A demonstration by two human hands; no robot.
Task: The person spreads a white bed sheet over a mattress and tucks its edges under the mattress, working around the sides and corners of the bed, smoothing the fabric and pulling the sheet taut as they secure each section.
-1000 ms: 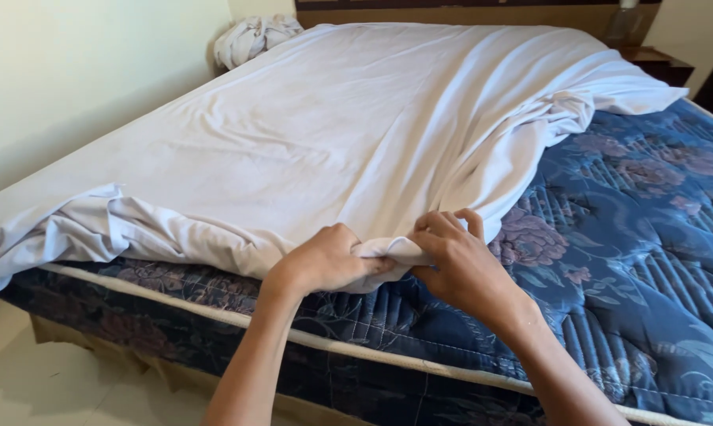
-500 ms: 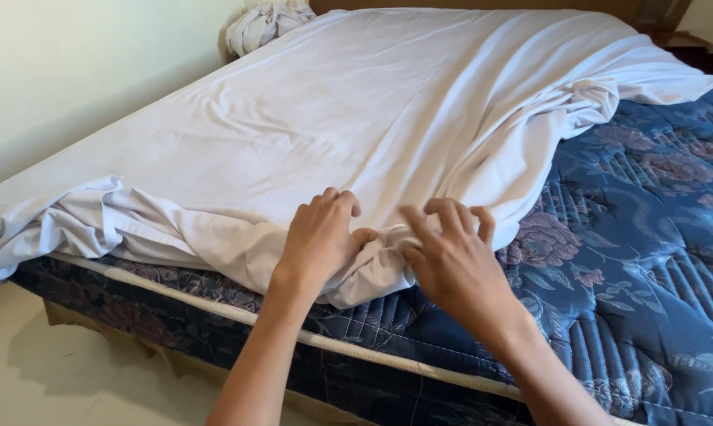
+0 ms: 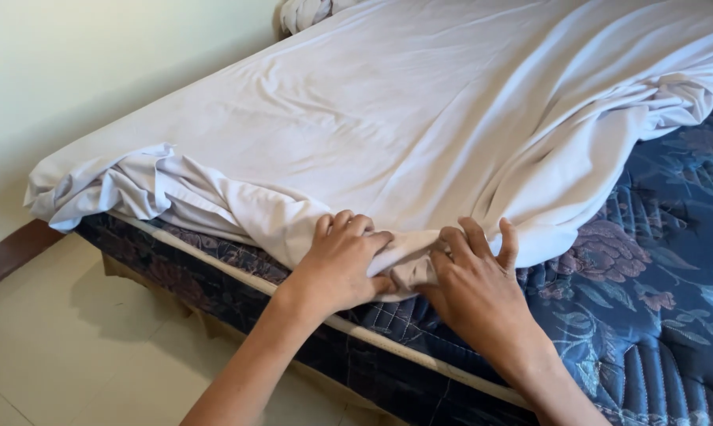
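Head view: both hands sit at the near edge of the bed, side by side, on the hem of a white sheet (image 3: 419, 134). The left hand (image 3: 342, 264) has its fingers curled down over a bunched fold of the hem, thumb tucked under, gripping the cloth. The right hand (image 3: 475, 280) lies just beside it, fingers spread and bent, with the thumb and forefinger pinching the same small bunch between the two hands. The sheet runs away from the fingertips across most of the mattress (image 3: 648, 315), whose blue flowered top shows bare to the right of the right hand's fingers. To the left of the left hand's fingers the sheet hangs rumpled over the corner, above the tiled floor (image 3: 65, 355).

The step in hand looks like gathering the sheet's edge to draw it over the bare part. By my judgement the next move calls for a firm hold with both hands and an even pull toward the uncovered side
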